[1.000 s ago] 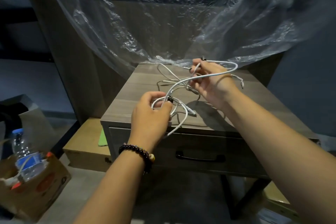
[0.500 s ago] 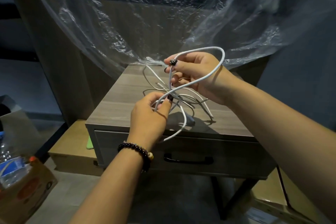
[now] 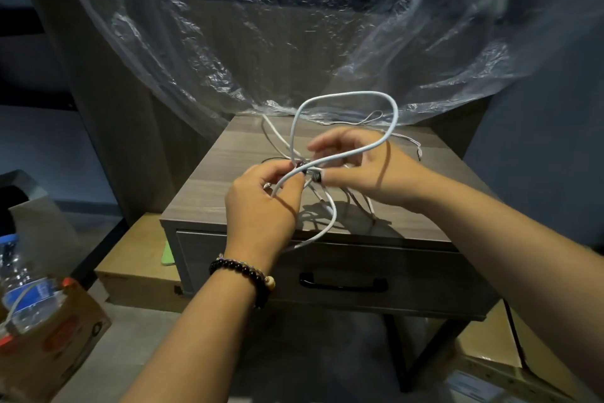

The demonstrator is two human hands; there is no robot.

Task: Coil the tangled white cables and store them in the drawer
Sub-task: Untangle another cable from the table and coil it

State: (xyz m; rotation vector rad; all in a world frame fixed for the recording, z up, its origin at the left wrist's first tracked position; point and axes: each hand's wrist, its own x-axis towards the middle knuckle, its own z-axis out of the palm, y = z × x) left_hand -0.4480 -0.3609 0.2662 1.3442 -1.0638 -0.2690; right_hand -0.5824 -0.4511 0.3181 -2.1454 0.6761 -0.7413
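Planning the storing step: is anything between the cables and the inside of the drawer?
Yes. The drawer is shut, so its front panel blocks the way in. The white cables are up over the tabletop, pinched by the left hand and right hand. Nothing covers the drawer handle.

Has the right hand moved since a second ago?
Yes. The right hand has come toward the nightstand's front edge and now meets the left hand at the cable.

Dim storage room, wood-grain drawer cabinet (image 3: 209, 183), draped plastic sheeting (image 3: 294, 26), cardboard boxes (image 3: 137, 272) on floor
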